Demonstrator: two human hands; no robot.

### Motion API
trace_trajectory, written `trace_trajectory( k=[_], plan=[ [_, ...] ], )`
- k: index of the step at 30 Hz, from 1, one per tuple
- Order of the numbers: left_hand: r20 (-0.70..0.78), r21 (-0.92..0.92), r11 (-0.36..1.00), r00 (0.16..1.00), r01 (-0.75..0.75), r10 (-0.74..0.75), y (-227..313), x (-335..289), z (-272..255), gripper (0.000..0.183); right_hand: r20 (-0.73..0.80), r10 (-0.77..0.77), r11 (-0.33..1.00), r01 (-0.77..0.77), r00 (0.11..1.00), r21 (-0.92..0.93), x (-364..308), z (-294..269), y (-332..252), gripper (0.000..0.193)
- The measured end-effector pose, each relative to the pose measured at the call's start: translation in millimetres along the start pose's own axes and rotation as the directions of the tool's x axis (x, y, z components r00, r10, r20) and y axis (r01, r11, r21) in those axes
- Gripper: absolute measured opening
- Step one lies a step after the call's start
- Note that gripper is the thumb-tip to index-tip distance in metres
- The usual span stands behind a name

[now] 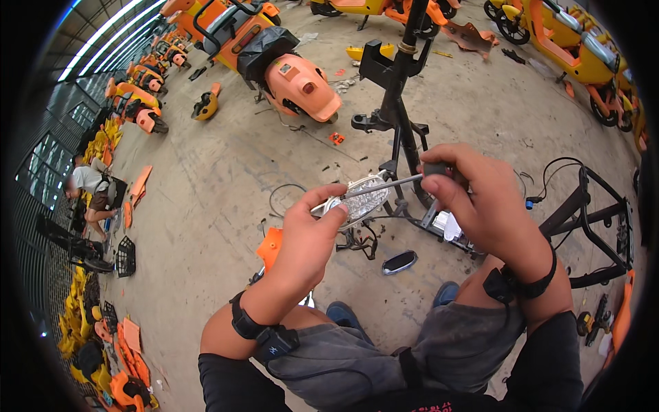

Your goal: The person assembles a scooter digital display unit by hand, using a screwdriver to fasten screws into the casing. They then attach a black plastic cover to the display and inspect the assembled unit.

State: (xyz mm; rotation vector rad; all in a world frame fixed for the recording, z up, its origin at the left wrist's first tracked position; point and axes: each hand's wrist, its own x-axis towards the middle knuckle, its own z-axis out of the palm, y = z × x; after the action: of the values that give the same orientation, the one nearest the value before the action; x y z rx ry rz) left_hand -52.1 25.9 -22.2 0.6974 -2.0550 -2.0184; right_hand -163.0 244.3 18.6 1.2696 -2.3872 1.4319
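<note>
My left hand point(302, 233) pinches the near end of an oval lamp unit point(369, 199) with a pale rim and a shiny, faceted inside, held above the floor. A screwdriver point(395, 184) is in my right hand point(473, 185), its dark handle between my thumb and fingers. Its metal shaft crosses over the lamp, and the tip reaches my left fingertips; exactly what it touches I cannot tell. Below the lamp, a dark oval piece with a silvery rim point(399, 262) lies on the concrete near my feet, beside a tangle of black cables point(360, 240).
A black scooter frame point(395, 103) stands just ahead, with another black tubular frame point(583, 220) at right. An orange scooter point(302, 86) and a yellow helmet point(204, 106) are farther off. At left, a person point(93, 182) crouches near a black basket point(125, 256). A drill point(585, 323) lies far right.
</note>
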Motion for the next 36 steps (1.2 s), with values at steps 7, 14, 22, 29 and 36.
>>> trace_trajectory(
  k=[7,14,22,29,36],
  plan=[
    [-0.054,0.105,0.986,0.989,-0.131,0.137,7.6,-0.1,-2.7,0.036,-0.110,0.047,0.944,-0.080,0.993,-0.320,2.0,5.8,13.4,0.038],
    [-0.077,0.203,0.927,0.939,-0.314,0.335,9.8,4.5,5.6,0.038,-0.195,-0.201,0.973,0.172,0.960,-0.153,3.5,11.0,2.4,0.036],
    [-0.188,0.139,0.938,0.921,-0.319,0.341,16.1,-7.3,4.5,0.038,0.008,0.247,0.964,-0.247,0.969,0.099,0.1,0.7,-6.1,0.027],
    [-0.185,0.293,0.800,0.789,-0.524,0.585,22.0,-8.6,3.7,0.045,0.010,0.448,0.846,-0.427,0.894,0.318,-0.2,12.8,3.0,0.048],
    [-0.197,0.145,0.855,0.833,-0.497,0.518,16.5,-5.1,6.7,0.046,-0.223,-0.136,0.990,0.126,0.965,-0.058,-4.6,18.5,2.6,0.041]
  ],
)
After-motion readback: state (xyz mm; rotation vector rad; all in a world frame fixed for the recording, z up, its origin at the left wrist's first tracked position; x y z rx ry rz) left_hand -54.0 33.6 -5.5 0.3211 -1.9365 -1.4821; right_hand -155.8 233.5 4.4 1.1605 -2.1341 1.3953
